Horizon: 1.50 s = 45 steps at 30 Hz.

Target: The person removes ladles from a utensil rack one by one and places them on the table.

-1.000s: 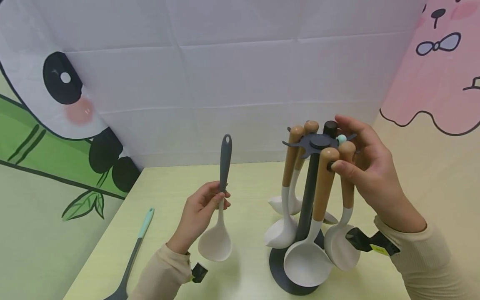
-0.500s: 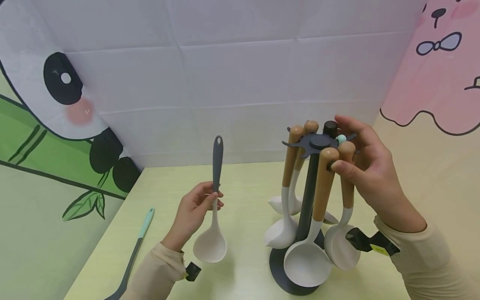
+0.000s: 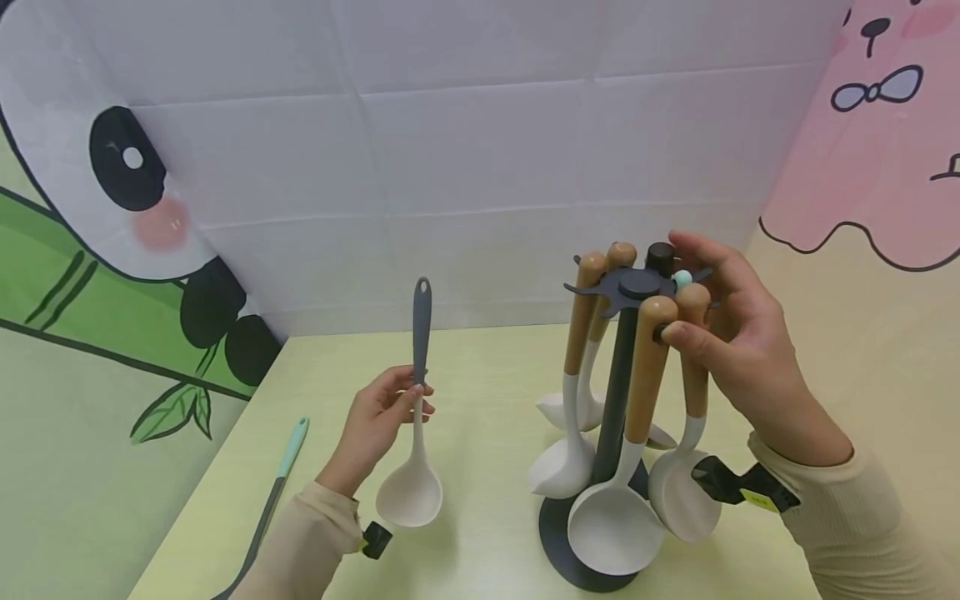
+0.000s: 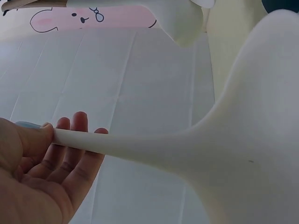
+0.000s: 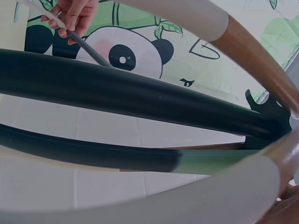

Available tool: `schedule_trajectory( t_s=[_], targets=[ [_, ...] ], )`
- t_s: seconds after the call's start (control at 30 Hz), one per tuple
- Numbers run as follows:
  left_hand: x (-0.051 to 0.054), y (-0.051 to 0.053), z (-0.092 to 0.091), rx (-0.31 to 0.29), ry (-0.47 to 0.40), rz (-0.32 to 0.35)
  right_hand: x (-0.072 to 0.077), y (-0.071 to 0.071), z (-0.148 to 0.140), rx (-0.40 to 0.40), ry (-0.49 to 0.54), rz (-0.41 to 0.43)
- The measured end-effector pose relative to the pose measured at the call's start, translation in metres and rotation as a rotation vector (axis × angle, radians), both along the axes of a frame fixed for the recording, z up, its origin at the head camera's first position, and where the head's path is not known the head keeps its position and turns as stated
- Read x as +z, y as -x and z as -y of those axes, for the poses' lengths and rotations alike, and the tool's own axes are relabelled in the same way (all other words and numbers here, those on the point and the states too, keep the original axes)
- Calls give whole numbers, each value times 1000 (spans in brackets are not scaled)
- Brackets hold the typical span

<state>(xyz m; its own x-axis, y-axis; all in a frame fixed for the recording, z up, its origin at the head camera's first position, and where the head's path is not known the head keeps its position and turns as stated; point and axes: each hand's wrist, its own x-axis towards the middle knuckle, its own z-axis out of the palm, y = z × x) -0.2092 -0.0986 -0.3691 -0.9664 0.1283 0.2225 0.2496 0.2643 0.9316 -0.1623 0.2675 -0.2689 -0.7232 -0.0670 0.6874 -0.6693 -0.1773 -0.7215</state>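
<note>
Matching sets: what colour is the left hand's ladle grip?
Grey grip, seen best in the head view.

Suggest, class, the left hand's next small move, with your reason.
Probably lower the grey-handled ladle to the table, where a mint-handled utensil lies: the left hand holds the ladle clear of the rack, and the right hand is at the rack's top.

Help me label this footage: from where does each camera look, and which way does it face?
Head: worn on the head, facing forward and down at the table and utensil stand; left hand, right hand and sleeves show.
Left wrist: on that wrist, facing along the grey-handled spoon; left hand shows.
Right wrist: on that wrist, facing past the stand's pole toward the panda picture; left hand shows clearly.
Shared: head and right wrist both show spoon and stand.
</note>
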Motion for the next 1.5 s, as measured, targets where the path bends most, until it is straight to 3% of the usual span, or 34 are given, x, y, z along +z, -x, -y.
schedule_trajectory(
  t_s=[0.37,1.0,1.5],
  targets=[
    [-5,6,9,30,11,60,1,-1,0,-8,-8,0],
    [-22,17,30,101,50,161,1,1,0,0,-2,-8],
    [-34,21,46,113,87,204,1,1,0,-8,-8,-4]
  ],
)
